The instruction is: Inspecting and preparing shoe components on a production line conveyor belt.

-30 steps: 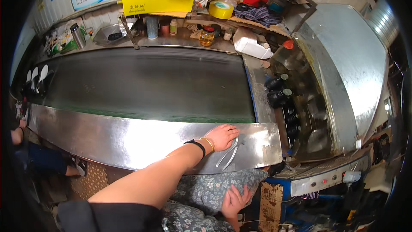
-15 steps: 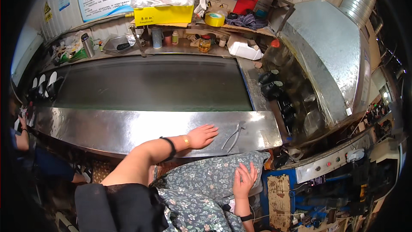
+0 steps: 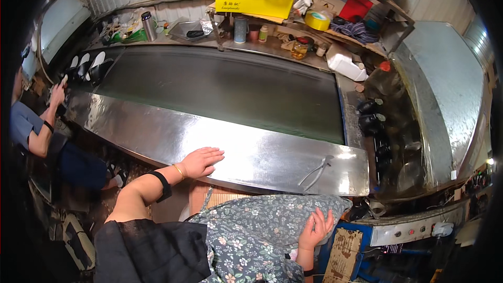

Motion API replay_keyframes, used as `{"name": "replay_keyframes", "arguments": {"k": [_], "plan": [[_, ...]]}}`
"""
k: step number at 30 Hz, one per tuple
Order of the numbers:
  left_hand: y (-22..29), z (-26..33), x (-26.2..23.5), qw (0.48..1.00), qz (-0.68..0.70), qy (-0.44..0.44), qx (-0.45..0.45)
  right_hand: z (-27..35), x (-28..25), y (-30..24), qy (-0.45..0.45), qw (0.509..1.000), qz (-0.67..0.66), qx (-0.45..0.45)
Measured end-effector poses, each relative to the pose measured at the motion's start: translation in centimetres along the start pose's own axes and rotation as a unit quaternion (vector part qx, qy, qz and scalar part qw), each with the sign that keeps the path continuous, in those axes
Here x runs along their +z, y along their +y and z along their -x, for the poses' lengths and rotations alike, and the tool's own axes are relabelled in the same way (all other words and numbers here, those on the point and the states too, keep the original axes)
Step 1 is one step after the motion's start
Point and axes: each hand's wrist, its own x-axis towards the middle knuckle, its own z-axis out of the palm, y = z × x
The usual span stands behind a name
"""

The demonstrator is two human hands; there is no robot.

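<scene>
My left hand (image 3: 201,162) lies on the shiny metal ledge (image 3: 262,149) with its fingers stretched out and holds nothing. To its right, near the ledge's right end, rests a pair of steel pincers (image 3: 316,172), apart from both hands. My right hand (image 3: 316,229) is over the floral apron (image 3: 251,230) on my lap, palm turned up and fingers loosely apart. Nothing shows in it. Beyond the ledge runs a dark conveyor belt (image 3: 225,89), with several black shoes with pale insoles (image 3: 94,67) at its left end.
At the far left a co-worker (image 3: 36,126) sits by the belt's end. A shelf behind holds a yellow box (image 3: 254,4), a thermos flask (image 3: 149,26) and a white jug (image 3: 347,63). Black shoes (image 3: 372,123) stand beside the metal hood (image 3: 445,89) at the right.
My left hand has slid left along the ledge, away from the pincers. The view has swung left, showing more of the co-worker. My right hand stays over my lap.
</scene>
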Motion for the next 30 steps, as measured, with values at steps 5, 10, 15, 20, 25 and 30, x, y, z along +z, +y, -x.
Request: {"name": "replay_keyframes", "arguments": {"k": [5, 10, 15, 20, 25, 30], "plan": [[-0.1, -0.2, 0.2, 0.999, 0.026, 0.026, -0.001, -0.3, 0.6, -0.3, 0.011, 1.000, 0.017, 0.019], [-0.1, -0.4, -0.3, 1.000, 0.027, 0.006, -0.012, -0.7, 1.0, -0.5, 0.010, 0.999, 0.045, 0.022], [-2.3, 0.0, -0.4, 0.994, 0.104, 0.016, -0.006, -0.8, 0.8, -0.7, 0.000, 0.998, 0.059, 0.019], [-13.2, 0.5, -2.6, 0.919, -0.116, 0.293, -0.238, -1.2, 1.0, -1.5, -0.020, 0.996, 0.084, 0.030], [-24.1, -0.9, -7.1, 0.651, 0.148, 0.314, -0.675, -2.2, 1.9, -2.4, -0.019, 0.994, 0.104, 0.017], [-19.8, -10.2, -4.3, 0.890, 0.197, 0.155, -0.380, -3.0, 2.3, -3.1, -0.031, 0.991, 0.125, 0.022]]}}
